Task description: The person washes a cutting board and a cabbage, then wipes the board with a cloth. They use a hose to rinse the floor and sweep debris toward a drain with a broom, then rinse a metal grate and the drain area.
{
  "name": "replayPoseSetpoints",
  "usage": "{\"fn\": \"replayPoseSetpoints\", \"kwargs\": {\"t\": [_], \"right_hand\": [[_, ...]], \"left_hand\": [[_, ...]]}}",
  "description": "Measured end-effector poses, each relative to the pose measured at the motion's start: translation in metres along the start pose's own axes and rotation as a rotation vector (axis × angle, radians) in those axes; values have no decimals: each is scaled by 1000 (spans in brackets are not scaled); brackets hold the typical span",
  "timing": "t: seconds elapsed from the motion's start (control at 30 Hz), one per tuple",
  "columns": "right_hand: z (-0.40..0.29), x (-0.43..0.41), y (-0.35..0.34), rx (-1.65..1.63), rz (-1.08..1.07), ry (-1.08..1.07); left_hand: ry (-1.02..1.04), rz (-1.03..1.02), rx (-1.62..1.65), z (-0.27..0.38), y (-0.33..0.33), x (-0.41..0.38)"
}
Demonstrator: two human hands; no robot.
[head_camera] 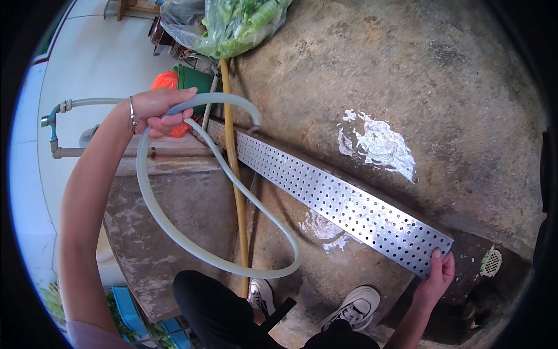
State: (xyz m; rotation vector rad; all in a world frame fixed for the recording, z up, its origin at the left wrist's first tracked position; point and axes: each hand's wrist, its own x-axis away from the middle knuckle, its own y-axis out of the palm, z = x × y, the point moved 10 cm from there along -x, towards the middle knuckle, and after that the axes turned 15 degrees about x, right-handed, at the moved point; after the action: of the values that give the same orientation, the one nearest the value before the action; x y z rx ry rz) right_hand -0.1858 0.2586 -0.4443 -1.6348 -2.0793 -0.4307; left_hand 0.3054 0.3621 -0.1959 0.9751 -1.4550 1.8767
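My left hand (168,111) grips a pale translucent hose (226,98) near its end. One loop of the hose hangs below the hand, and its open end points down over the floor. At the lower right, my right hand (437,272) pinches the near corner of a long perforated stainless-steel channel cover (344,198). The cover slants from there up to the left and passes under a yellow pole (239,200). Its surface looks wet and shiny. The far end is partly hidden behind the hose and the pole.
A plastic bag of leafy greens (244,30) lies at the top, near a green bucket (194,85) and an orange plastic bag (165,80). A water pipe with a tap (53,124) runs along the left wall. Beyond my right hand is a floor drain grate (491,262). Water puddles (383,141) shine on the concrete.
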Motion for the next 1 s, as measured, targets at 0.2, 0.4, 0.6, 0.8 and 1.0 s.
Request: {"fn": "replayPoseSetpoints", "kwargs": {"t": [0.2, 0.4, 0.6, 0.8, 1.0], "right_hand": [[-1, 1, 0, 4, 1, 14], [-1, 2, 0, 8, 7, 6], [0, 2, -1, -15, 9, 13], [0, 4, 1, -20, 8, 5], [-7, 9, 8, -45, 32, -3]], "left_hand": [[14, 40, -65, 5, -4, -6], [8, 37, -80, 4, -6, -8], [5, 64, -141, 6, -8, -6], [6, 62, -159, -1, -9, -7], [38, 98, -123, -4, -8, 20]]}}
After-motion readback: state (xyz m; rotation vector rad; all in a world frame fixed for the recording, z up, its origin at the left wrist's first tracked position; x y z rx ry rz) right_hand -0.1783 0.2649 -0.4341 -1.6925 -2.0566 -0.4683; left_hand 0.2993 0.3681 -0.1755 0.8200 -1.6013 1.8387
